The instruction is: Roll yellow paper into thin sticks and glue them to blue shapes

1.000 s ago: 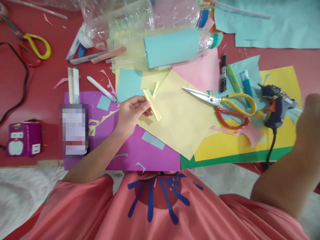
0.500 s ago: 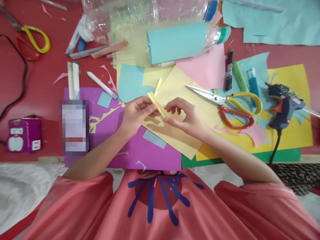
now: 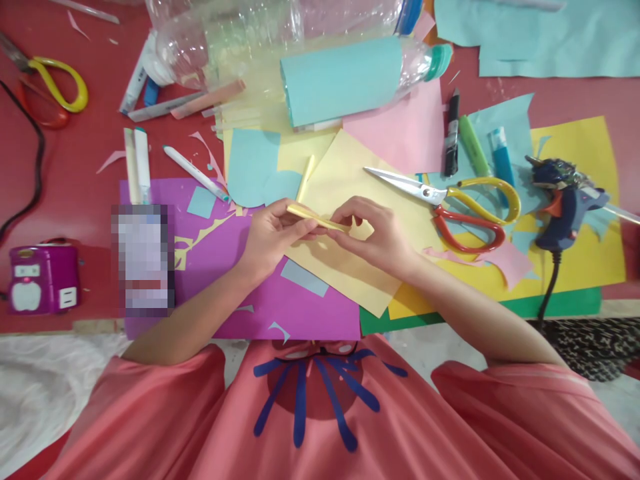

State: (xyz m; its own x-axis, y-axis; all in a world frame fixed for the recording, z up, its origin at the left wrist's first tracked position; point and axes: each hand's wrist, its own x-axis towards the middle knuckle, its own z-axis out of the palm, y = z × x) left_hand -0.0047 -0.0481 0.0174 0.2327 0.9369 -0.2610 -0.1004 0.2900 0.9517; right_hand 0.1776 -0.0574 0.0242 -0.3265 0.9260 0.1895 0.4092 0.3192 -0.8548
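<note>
A narrow folded strip of yellow paper (image 3: pixel 320 219) spans the gap between my hands, above a pale yellow sheet (image 3: pixel 370 280). My left hand (image 3: pixel 275 239) grips its left part between thumb and fingers. At the other end, my right hand (image 3: pixel 373 230) pinches the strip with thumb and fingertips. Another thin yellow paper piece (image 3: pixel 307 178) lies just beyond my left fingers. To the right rest large scissors (image 3: pixel 435 193) with yellow and red handles, their blades apart and pointing left.
A bottle wrapped in light-blue paper (image 3: pixel 345 80) lies across the back, near clear plastic bottles (image 3: pixel 250 33). On the right is a glue gun (image 3: pixel 565 213); on the left, a phone (image 3: pixel 145 260) and a purple box (image 3: pixel 44 279). Markers (image 3: pixel 453 133) and paper scraps (image 3: pixel 305 277) surround the work area.
The yellow strip has turned from a steep slant to nearly level. My right fingers have closed on its right end. The whole view has shifted slightly.
</note>
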